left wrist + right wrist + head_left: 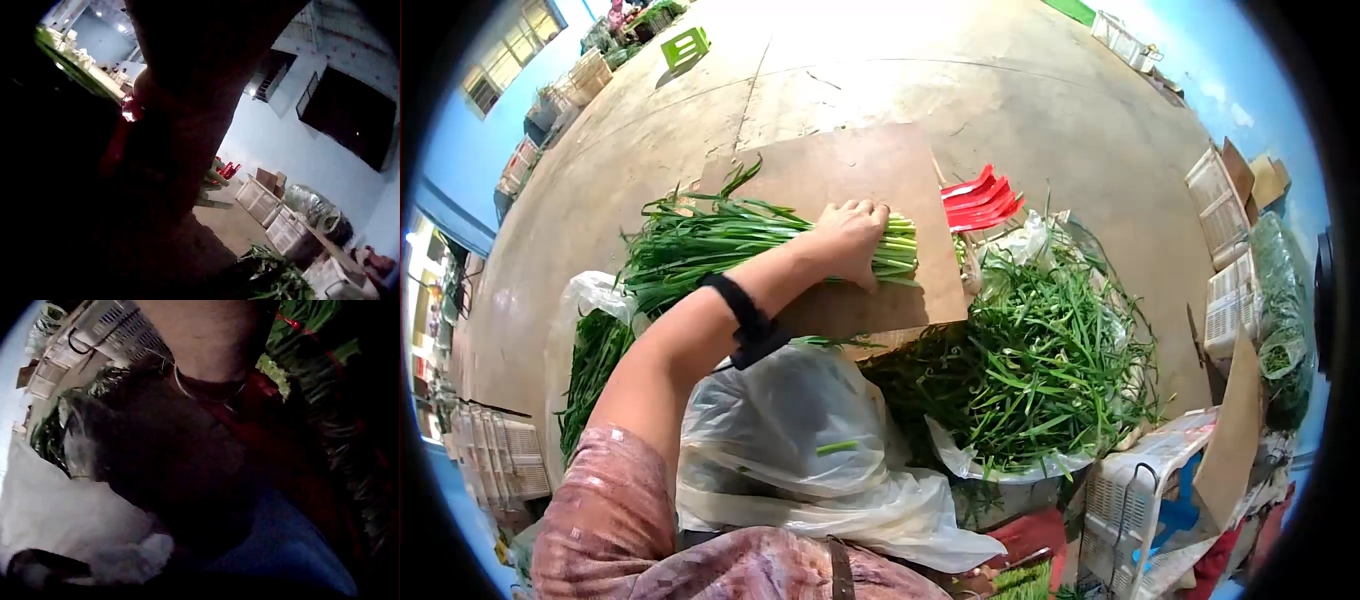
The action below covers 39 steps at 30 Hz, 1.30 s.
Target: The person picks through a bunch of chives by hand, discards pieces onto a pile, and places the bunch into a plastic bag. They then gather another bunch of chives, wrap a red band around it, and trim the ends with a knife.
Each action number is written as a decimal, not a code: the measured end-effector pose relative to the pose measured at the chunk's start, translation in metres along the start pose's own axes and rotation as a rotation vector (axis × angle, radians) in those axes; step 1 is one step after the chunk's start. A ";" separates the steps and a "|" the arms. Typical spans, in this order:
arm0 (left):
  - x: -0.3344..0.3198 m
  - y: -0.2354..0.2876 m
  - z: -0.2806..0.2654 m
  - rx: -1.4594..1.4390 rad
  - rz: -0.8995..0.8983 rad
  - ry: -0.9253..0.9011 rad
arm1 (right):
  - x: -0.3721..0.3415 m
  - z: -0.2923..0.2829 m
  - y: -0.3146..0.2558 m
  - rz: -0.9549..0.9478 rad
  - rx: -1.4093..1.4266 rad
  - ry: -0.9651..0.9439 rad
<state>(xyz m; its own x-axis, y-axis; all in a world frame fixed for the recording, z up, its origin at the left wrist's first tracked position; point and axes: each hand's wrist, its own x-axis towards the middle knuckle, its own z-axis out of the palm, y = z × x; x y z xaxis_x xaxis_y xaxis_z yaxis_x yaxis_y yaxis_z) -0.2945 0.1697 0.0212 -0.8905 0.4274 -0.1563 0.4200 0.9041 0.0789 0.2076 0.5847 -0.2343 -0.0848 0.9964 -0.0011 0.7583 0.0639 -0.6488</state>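
Note:
In the head view my left hand (pixel 855 240) lies over the pale stem end of a bunch of garlic chives (pixel 730 235), fingers bent across the top and thumb down the near side, holding it. The bunch rests on a brown board (pixel 870 160), its leaves pointing left. In the left wrist view that hand is mostly dark, with some pale stems (pixel 215 203) beyond it. My right hand is outside the head view. The right wrist view shows the right arm (pixel 203 340) with a thin band round it, beside greens (pixel 312 369) tied with red bands; its fingers are lost in shadow.
A heap of loose green leaves (pixel 1050 360) fills a plastic-lined container right of the board. Red strips (pixel 982 200) lie beyond the board's right edge. White plastic sheeting (pixel 790 430) covers something before me. A white crate (pixel 1125 510) stands at lower right.

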 end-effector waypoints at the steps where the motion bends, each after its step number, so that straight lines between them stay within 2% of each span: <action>1: 0.004 -0.003 -0.003 0.083 0.064 0.008 | -0.005 -0.009 -0.009 -0.007 0.086 -0.006; 2: 0.005 -0.006 -0.004 0.165 0.129 0.015 | -0.011 -0.021 -0.016 -0.021 0.175 -0.016; 4: 0.006 -0.015 0.007 0.303 0.222 0.340 | -0.031 -0.036 -0.043 -0.022 0.344 -0.130; 6: 0.011 -0.014 -0.002 -0.198 0.032 -0.189 | -0.047 -0.047 -0.086 -0.035 0.413 -0.278; 7: 0.005 -0.011 0.001 -0.145 0.051 -0.108 | -0.053 -0.049 -0.129 -0.057 0.378 -0.351; 8: 0.000 -0.007 0.007 -0.154 0.057 -0.106 | -0.060 -0.051 -0.171 -0.082 0.343 -0.422; 10: -0.006 0.001 0.016 -0.055 -0.048 0.018 | -0.079 -0.046 -0.242 -0.318 0.526 -0.657; 12: -0.010 0.004 0.020 -0.064 -0.068 0.051 | -0.109 -0.040 -0.314 -0.473 0.432 -0.820; 14: -0.010 0.003 0.030 -0.019 -0.060 0.125 | -0.132 -0.035 -0.345 -0.432 0.435 -0.925; 16: -0.014 0.008 0.022 -0.034 -0.057 0.075 | -0.180 -0.006 -0.396 -0.568 0.326 -1.038; 18: -0.015 0.009 0.028 0.010 -0.059 0.122 | -0.200 0.014 -0.412 -0.694 0.316 -1.089; 22: -0.016 0.011 0.031 -0.002 -0.062 0.163 | -0.223 0.038 -0.429 -0.767 0.253 -1.102; 25: -0.015 0.011 0.036 0.022 -0.052 0.195 | -0.233 0.041 -0.433 -0.792 0.208 -1.092; 28: -0.014 0.011 0.038 0.022 -0.040 0.234 | -0.233 0.059 -0.424 -0.734 0.099 -1.158; 30: -0.011 0.011 0.041 0.041 -0.049 0.219 | -0.234 0.066 -0.418 -0.862 0.040 -1.051; 33: -0.011 0.012 0.048 0.080 -0.038 0.301 | -0.228 0.070 -0.418 -0.857 -0.016 -1.090; 39: -0.009 0.013 0.051 0.069 -0.039 0.318 | -0.231 0.088 -0.422 -0.889 -0.132 -1.056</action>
<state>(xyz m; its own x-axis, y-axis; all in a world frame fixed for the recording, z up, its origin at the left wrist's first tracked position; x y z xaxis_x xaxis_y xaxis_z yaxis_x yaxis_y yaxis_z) -0.2718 0.1782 -0.0261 -0.9117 0.3790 0.1585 0.3854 0.9227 0.0104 -0.1497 0.3229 -0.0270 -0.9654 0.1084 -0.2373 0.2420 0.7118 -0.6594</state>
